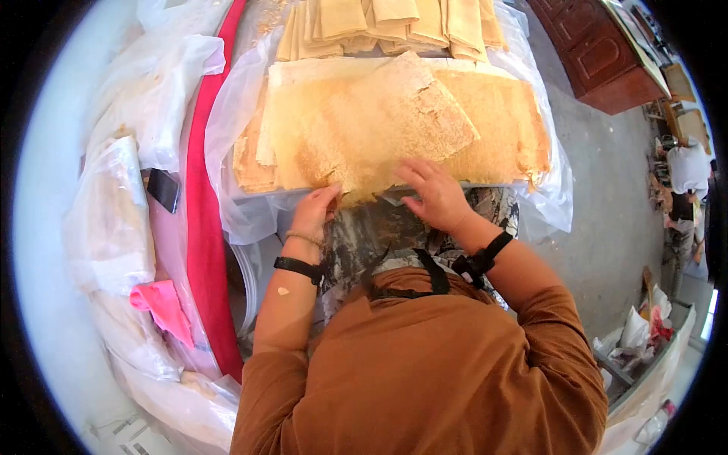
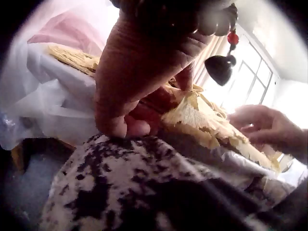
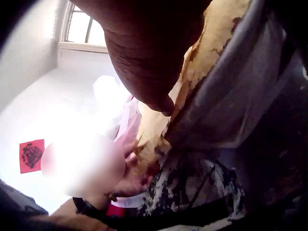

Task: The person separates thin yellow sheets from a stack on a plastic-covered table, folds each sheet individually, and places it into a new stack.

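A thin yellow sheet with ragged edges, like dried tofu skin [image 1: 364,129], lies at an angle across a stack of similar sheets [image 1: 500,121]. My left hand [image 1: 317,211] pinches its near left corner; in the left wrist view the torn edge [image 2: 192,115] rises beside the curled fingers. To the right, my right hand [image 1: 436,196] rests at the sheet's near edge, fingers extended and thumb apart. The near part of the sheet between the hands is blurred. In the right wrist view the hand [image 3: 149,53] is dark above the sheet's ragged border [image 3: 192,67].
Folded yellow sheets [image 1: 394,23] are piled behind the stack. Clear plastic [image 1: 235,159] hangs over the table's edges. At left are a red strip [image 1: 205,189], a phone [image 1: 162,189], a pink cloth [image 1: 163,307] and plastic-wrapped bundles [image 1: 114,220]. A wooden cabinet [image 1: 591,49] stands far right.
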The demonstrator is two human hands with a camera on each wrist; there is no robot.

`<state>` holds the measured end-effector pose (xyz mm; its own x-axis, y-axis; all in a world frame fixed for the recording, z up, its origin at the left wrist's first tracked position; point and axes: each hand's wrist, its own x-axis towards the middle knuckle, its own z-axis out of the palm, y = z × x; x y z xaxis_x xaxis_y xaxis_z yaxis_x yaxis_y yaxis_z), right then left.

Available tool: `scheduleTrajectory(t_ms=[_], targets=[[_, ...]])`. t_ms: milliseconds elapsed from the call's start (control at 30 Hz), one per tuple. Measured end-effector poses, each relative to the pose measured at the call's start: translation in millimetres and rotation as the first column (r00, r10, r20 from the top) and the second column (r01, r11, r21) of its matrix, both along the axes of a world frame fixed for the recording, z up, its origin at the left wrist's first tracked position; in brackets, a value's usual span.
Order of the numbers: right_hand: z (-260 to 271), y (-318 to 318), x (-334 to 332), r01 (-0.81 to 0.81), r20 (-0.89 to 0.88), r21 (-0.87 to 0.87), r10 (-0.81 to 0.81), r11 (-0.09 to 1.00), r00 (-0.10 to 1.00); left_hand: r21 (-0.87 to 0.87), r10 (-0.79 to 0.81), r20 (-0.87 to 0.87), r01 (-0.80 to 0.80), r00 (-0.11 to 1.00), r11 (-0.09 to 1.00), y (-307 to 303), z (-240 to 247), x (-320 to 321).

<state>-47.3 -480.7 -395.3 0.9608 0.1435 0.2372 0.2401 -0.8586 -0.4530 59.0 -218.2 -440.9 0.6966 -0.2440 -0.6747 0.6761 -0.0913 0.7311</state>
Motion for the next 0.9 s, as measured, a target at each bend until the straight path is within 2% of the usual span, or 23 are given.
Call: scheduleTrajectory(t_ms=[100,167,267,367,400,433,500,533,633,667,800,900], targets=[[-2,14,-3,-0.037,-0.019,0.010,0.038,0.999,0.999,-0.188,0.074,-0.123,-0.097,0.990,0.977,-11,11,-8],[2,23,0,-0.051,-0.003,0.018,0.051,0.999,0.999,-0.352,0.142,-0.173,-0.196,0.975,0.915,-18,7,-14],[-1,31,5,-0.062,0.004,0.034,0.062,0.997,0.998,-0.379,0.139,-0.154,-0.188,0.978,0.906,-41,16,-28],[-5,33,6,-0.064,-0.003,0.023,0.065,0.998,0.998,-0.358,0.246,-0.064,-0.252,0.967,0.899,-23,-55,-19],[-6,33,7,-0.061,-0.006,0.014,0.061,0.998,0.998,-0.267,0.236,-0.109,-0.257,0.966,0.929,-21,-19,-20],[-8,33,9,-0.066,0.004,-0.028,0.066,0.997,0.998,-0.240,0.256,-0.117,-0.277,0.960,0.930,-19,-9,-21],[-14,33,10,-0.072,0.021,-0.109,0.075,0.991,0.997,-0.181,0.294,-0.133,-0.315,0.946,0.932,-14,1,-23],[-18,35,11,-0.057,0.040,-0.148,0.064,0.987,0.997,-0.185,0.263,-0.163,-0.291,0.951,0.939,-12,4,-23],[-27,40,17,-0.033,0.095,-0.240,0.057,0.970,0.994,-0.130,0.312,-0.203,-0.341,0.928,0.931,-14,-5,-19],[-29,40,17,-0.032,0.104,-0.254,0.061,0.967,0.993,-0.161,0.343,-0.166,-0.369,0.924,0.915,-15,-8,-18],[-28,39,20,-0.028,0.111,-0.235,0.056,0.972,0.992,-0.030,0.276,0.106,-0.274,0.955,0.961,-10,-11,-8],[-31,39,22,-0.023,0.121,-0.224,0.051,0.974,0.991,-0.043,0.433,0.050,-0.431,0.900,0.901,-14,-7,-3]])
